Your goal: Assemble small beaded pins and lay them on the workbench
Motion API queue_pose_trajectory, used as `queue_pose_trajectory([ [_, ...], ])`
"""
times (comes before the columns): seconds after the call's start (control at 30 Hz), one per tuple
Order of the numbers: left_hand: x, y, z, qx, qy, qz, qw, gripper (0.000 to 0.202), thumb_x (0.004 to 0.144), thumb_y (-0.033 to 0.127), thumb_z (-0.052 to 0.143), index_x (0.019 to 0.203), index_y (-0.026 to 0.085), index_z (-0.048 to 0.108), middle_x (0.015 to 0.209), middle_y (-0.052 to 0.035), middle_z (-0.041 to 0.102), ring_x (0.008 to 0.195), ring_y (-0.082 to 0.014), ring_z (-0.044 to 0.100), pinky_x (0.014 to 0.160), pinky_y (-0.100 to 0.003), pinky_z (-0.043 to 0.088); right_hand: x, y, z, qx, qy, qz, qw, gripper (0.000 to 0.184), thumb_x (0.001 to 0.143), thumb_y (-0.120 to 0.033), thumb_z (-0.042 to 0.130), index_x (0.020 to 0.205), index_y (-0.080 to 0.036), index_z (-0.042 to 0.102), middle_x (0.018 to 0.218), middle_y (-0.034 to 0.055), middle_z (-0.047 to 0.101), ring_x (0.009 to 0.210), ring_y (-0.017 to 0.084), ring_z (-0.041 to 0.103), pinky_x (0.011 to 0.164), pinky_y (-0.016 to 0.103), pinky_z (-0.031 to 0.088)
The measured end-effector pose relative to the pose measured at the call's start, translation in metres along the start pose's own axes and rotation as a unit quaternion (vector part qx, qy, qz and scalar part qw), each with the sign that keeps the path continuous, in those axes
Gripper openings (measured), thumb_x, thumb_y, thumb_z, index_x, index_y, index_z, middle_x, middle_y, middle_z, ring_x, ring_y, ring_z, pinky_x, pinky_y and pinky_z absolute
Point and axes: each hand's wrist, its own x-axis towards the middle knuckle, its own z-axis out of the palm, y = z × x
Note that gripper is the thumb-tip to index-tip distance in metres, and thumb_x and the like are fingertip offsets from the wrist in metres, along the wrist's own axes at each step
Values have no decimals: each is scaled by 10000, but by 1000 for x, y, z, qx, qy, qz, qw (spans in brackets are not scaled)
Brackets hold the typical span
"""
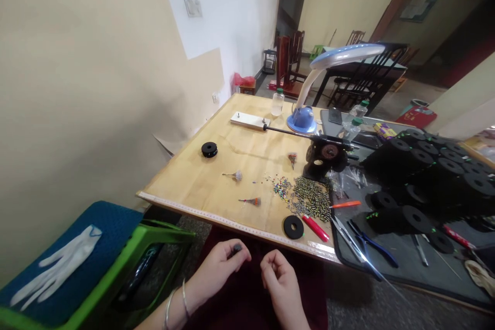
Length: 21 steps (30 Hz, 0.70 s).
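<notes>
My left hand (218, 268) is low in front of the table edge, fingers pinched on a small dark round object (236, 249). My right hand (279, 274) is beside it, fingers curled closed; I cannot make out anything in them. Both hover over dark red cloth on my lap (247, 299). On the wooden table (216, 165) nearest the hands lie a black disc (293, 227), a red-handled tool (315, 228) and a heap of small beads (309, 197).
A black spool (209, 149), two small tufted pieces (235, 176), a blue desk lamp (302, 119), a black winder device (327, 156), many black spools (433, 175) and pliers (369, 241) on a grey mat. Left: a green stool with blue cushion (100, 247) and a white glove (58, 265).
</notes>
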Motion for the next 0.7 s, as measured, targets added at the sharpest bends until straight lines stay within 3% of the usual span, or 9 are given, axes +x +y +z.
queue_pose_trajectory([
  [0.23,-1,1,10,-49,8,-22,999,254,730,386,661,750,133,673,650,25,567,602,-120,435,565,-229,343,-4,-4,-5,-160,45,-121,979,170,835,-268,553,682,-193,547,590,-27,506,539,133,455,515,225,356],
  [0.43,4,-3,13,-115,18,-54,992,330,722,464,661,705,137,625,502,87,398,470,-86,290,454,-215,219,-7,-9,-2,-193,4,-134,972,159,834,-229,538,679,-201,555,598,-12,545,538,141,491,519,231,372],
  [0.7,8,-3,1,37,49,50,997,237,804,346,599,662,157,596,612,30,527,624,-139,453,601,-236,369,-6,-7,-5,-191,14,-115,975,196,859,-268,514,678,-197,533,595,-19,507,545,136,459,519,234,356],
])
